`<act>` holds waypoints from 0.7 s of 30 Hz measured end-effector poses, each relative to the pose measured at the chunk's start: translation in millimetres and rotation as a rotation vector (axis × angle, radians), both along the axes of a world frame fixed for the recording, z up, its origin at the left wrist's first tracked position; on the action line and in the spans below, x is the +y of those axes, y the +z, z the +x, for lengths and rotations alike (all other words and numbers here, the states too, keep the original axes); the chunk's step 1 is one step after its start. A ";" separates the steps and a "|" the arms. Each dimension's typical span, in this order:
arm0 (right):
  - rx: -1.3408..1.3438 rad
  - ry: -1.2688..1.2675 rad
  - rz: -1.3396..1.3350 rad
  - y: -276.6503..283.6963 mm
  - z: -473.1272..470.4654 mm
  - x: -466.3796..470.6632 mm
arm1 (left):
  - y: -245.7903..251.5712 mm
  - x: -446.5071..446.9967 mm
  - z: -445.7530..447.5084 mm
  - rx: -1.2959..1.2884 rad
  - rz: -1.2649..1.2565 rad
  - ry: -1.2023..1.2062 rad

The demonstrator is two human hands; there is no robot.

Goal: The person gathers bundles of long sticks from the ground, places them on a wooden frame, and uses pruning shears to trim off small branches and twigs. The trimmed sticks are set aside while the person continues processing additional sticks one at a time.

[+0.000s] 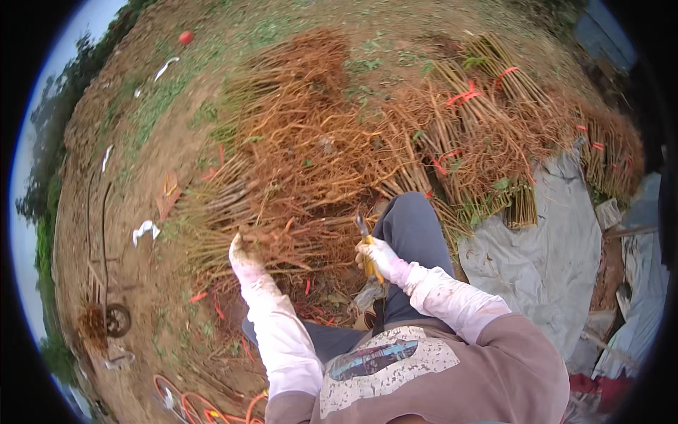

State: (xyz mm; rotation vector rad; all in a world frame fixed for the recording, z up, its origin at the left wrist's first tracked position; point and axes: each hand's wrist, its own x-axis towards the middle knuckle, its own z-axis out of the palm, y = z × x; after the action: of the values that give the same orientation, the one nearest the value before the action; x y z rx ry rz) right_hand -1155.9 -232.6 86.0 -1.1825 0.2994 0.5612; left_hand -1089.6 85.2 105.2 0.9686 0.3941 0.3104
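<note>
A large heap of bare-root saplings [318, 153] with reddish roots lies before me, stems towards the left. At its near edge is my left hand [244, 254], in a pale, soiled glove, against the stems and roots; its fingers are partly hidden, and whether it grips a stem I cannot tell. My right hand [382, 258], gloved too, is closed around yellow-handled pruning shears [372, 265], the metal end pointing up and away, close beside my raised knee.
Sapling bundles tied with red tape [466, 95] lie at the right, beside a grey sheet [535, 259]. A wheeled cart [117, 320] stands at the far left. An orange hose [185, 403] curls at the lower left, and a red ball [186, 37] lies farther off.
</note>
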 end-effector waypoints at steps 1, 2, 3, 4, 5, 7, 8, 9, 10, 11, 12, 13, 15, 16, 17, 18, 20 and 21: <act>0.091 -0.033 0.047 11.8 -2.1 -0.5 | 9.6 5.4 -2.1 -0.024 -0.238 -0.028; 0.053 -0.066 0.142 -2.4 -7.8 -8.5 | 31.4 -12.6 -8.4 -0.083 -0.424 -0.051; 0.036 -0.054 0.165 1.3 -12.8 -7.5 | 45.4 -22.3 -18.1 -0.085 -0.478 0.089; 0.063 -0.026 0.158 11.9 -17.0 -5.2 | 54.2 -28.8 -26.4 -0.091 -0.531 0.217; 0.058 0.014 0.158 14.7 -19.0 -4.9 | 58.2 -30.8 -28.6 -0.103 -0.511 0.263; 0.016 0.071 0.158 26.4 -26.6 -6.0 | 74.9 -40.9 -36.9 -0.132 -0.461 0.327; -0.007 0.119 0.145 29.2 -28.7 -4.5 | 79.4 -38.2 -41.9 -0.177 -0.394 0.296; -0.033 0.155 0.126 31.5 -30.9 -4.4 | 92.2 -35.9 -47.9 -0.168 -0.386 0.324; -0.063 0.185 0.113 34.6 -30.2 -3.2 | 110.1 -31.2 -51.1 -0.163 -0.374 0.345; -0.125 0.271 0.042 39.5 -30.5 -2.4 | 120.5 -27.4 -56.8 -0.250 -0.316 0.369; -0.106 0.338 0.032 39.9 -30.9 1.4 | 136.7 -25.1 -61.0 -0.244 -0.310 0.422; -0.163 0.395 -0.013 40.8 -30.0 7.3 | 137.3 -14.2 -65.1 -0.283 -0.313 0.418; -0.191 0.421 0.024 42.0 -31.7 31.6 | 147.4 -0.8 -77.1 -0.294 -0.269 0.530; -0.280 0.625 -0.095 46.1 -24.1 39.5 | 152.0 1.5 -84.6 -0.294 -0.226 0.548; -0.394 0.700 -0.214 51.2 -15.5 51.4 | 154.3 2.5 -91.9 -0.295 -0.185 0.573; -0.519 0.804 -0.317 56.8 -14.7 71.0 | 155.7 7.4 -109.1 -0.296 -0.134 0.632; -0.394 0.732 -0.060 64.2 -15.9 95.2 | 147.7 18.6 -124.5 -0.283 -0.116 0.720; -0.420 0.738 0.010 62.6 -17.2 104.4 | 138.4 31.6 -129.9 -0.259 0.029 0.852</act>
State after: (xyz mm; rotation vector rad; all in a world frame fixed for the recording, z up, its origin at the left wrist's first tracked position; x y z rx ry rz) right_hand -1173.0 -128.2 148.6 -1.3575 -0.5230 0.9226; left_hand -1219.5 116.8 243.6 0.7321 0.5511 1.2033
